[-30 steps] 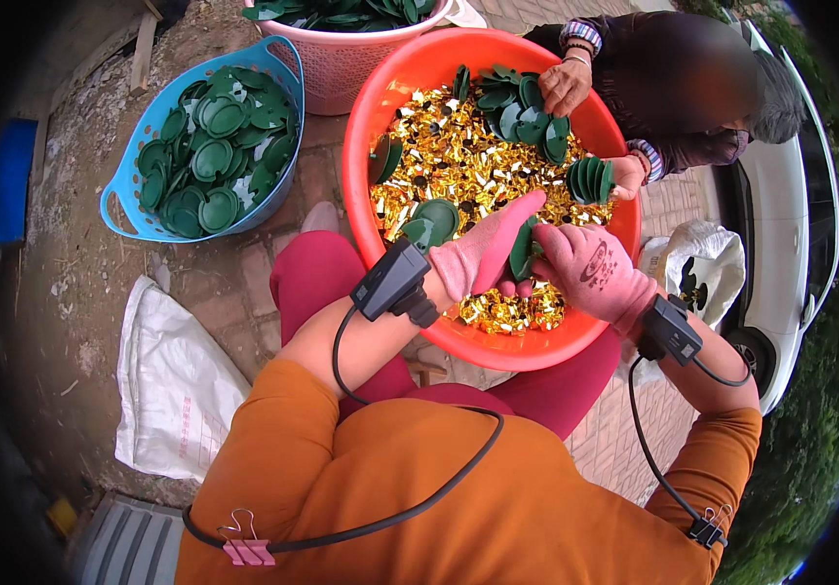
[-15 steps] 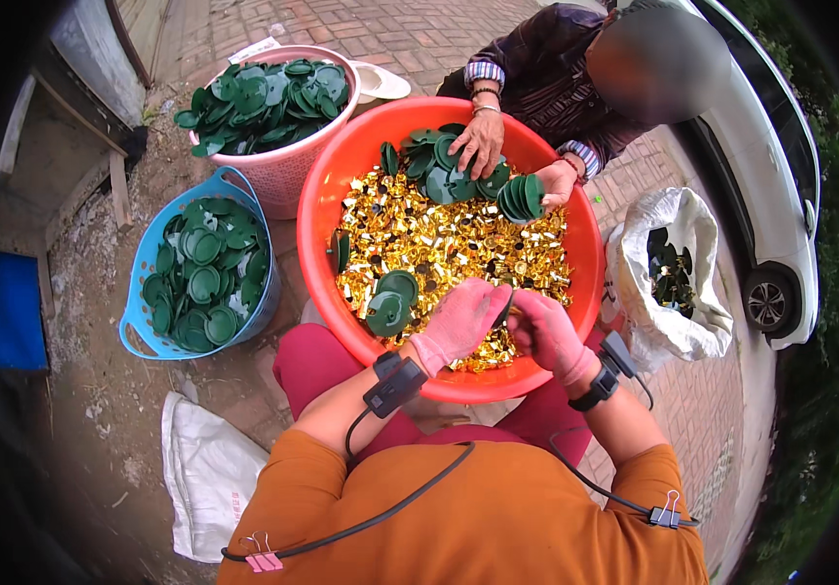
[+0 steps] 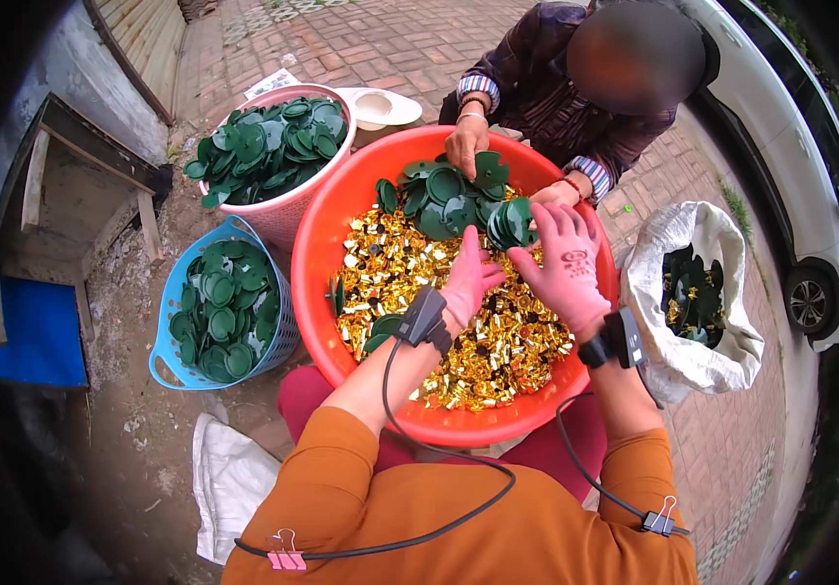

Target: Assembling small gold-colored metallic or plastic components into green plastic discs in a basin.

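And here it is, a stack of green discs [image 3: 510, 222] fanned out above the far-right part of the red basin [image 3: 317, 283]! The right hand [image 3: 568, 268], in a pink glove, comes up beside it with fingers spread wide, pinching nothing that shows; whether a fingertip touches the stack, I cannot tell. Left hand [image 3: 468, 278], gloved too, over the middle of the basin: fingers apart and loosely bent, nothing visible between them.

Beyond the right hand's fingertips, partly covered, there's a co-worker's near hand [image 3: 558, 193] right by the stack; the co-worker's other hand [image 3: 466, 144] is down on a heap of loose discs [image 3: 449, 200] at the basin's far side. Below them all, gold pieces [image 3: 497, 366] glitter across the basin, and a few more discs [image 3: 383, 330] lie at its left, by the left wrist.

Out past the rim now! Left of the basin, the pink basket [image 3: 278, 219] stands just beside it, loaded with green discs, and the blue basket [image 3: 286, 336] is nearer the wearer, also well filled. Right of the basin, an open white sack [image 3: 736, 346] shows dark green pieces inside, and farther right, well apart, sits a white car [image 3: 765, 127].
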`<state>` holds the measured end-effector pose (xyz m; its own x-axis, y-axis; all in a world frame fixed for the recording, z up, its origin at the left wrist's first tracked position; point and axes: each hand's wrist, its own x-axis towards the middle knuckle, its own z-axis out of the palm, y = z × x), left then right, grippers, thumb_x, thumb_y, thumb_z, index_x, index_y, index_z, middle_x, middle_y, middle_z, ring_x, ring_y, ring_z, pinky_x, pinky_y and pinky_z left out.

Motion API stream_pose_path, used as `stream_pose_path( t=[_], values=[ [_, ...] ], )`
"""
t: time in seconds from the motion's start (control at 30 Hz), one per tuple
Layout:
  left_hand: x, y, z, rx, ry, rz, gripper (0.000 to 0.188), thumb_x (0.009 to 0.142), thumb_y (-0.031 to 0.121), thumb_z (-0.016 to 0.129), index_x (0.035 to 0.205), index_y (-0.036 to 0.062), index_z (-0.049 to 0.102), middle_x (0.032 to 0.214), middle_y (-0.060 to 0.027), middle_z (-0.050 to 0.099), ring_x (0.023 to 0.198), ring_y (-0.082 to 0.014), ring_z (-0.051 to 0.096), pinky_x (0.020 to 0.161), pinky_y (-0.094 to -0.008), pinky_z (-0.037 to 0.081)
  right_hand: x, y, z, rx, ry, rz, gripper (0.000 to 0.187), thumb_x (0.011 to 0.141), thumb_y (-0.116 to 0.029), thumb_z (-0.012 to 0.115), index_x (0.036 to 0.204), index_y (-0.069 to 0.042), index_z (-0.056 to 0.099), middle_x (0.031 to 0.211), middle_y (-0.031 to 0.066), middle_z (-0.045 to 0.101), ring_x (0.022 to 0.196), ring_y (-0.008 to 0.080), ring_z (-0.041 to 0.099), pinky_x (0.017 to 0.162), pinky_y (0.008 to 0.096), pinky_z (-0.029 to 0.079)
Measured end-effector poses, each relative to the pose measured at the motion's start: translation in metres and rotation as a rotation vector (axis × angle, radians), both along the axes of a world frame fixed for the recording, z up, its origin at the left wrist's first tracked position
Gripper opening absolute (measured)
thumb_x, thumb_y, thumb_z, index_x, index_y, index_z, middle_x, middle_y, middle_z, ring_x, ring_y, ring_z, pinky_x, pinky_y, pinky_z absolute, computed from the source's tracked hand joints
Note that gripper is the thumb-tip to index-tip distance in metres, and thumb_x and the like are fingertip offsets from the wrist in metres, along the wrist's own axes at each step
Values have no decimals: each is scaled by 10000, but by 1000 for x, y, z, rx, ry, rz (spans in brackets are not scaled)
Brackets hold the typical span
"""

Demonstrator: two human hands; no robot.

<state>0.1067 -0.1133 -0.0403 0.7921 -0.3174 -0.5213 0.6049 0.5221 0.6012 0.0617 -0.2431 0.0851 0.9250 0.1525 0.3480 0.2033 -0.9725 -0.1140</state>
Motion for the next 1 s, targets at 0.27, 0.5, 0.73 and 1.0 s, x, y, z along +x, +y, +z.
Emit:
stream_pose_path(
  t=[0.27,0.5,0.73,1.0],
  values=[
    [50,-24,-13,-580,-24,-81,532,1023,456,261,1376,102,445,1402,-85,487,1257,-251,498,1037,-424,427,55,-8,-42,-205,217,-33,829,807,-491,644,1390,36,380,1237,229,555,1242,382,458,1138,582,114],
    [1,-24,21,-765,-148,-66,503,1028,435,306,1393,112,426,1409,-78,482,1290,-248,469,1106,-412,355,24,-20,-51,-65,27,-27,797,814,-458,647,1385,34,387,1208,198,569,1211,365,480,1132,579,123],
    [-38,-1,51,-716,-255,2,500,1040,388,339,1427,77,398,1409,-90,478,1284,-229,473,1107,-404,350,-23,1,-47,482,29,147,828,817,-303,681,1434,60,263,1272,265,498,1211,426,461,1060,489,343],
    [-90,77,60,-200,-415,33,527,979,381,547,1400,84,431,1236,-61,589,1063,-164,618,819,-297,550,-85,72,-51,709,16,187,785,873,-258,640,1451,67,220,1340,282,406,1215,407,445,1061,449,349]
  ],
)
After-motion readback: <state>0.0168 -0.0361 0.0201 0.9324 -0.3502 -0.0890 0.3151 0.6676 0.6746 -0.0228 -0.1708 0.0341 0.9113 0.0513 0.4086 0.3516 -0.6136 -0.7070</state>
